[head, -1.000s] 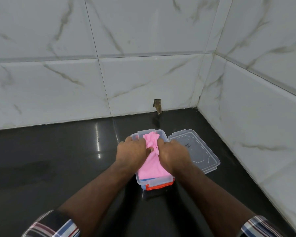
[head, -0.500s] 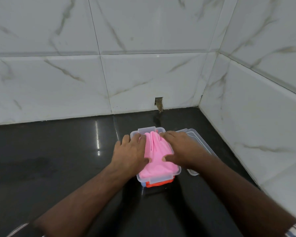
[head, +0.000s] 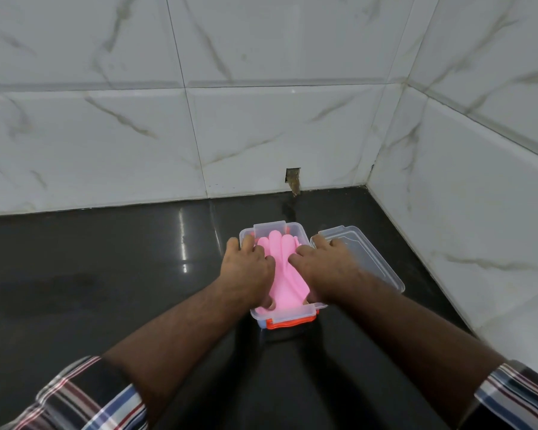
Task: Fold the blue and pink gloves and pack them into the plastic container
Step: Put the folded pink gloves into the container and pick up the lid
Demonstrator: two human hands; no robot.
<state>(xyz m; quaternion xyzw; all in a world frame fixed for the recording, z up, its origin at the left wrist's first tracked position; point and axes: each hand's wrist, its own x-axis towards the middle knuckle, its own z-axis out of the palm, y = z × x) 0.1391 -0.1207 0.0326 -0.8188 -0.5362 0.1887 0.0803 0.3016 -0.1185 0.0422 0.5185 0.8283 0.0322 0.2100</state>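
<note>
Spreading across the left of the view is a dark, glossy countertop (head: 90, 274), backed by white marbled wall tiles (head: 106, 135) with a small chipped hole (head: 293, 178) low in the back wall; the left hand (head: 249, 268) lies flat with fingers fairly straight, pressing the left side of the pink glove (head: 284, 271) inside the clear plastic container (head: 288, 311); the glove's long axis runs from near to far, its fingers pointing toward the back wall; the right hand (head: 326, 268) presses the glove's right side the same way, fingers extended, gripping nothing; both hands hide the container's side rims; just right of the container, touching or nearly so, the clear lid (head: 373, 259) lies flat beside the right-hand tiled wall.
</note>
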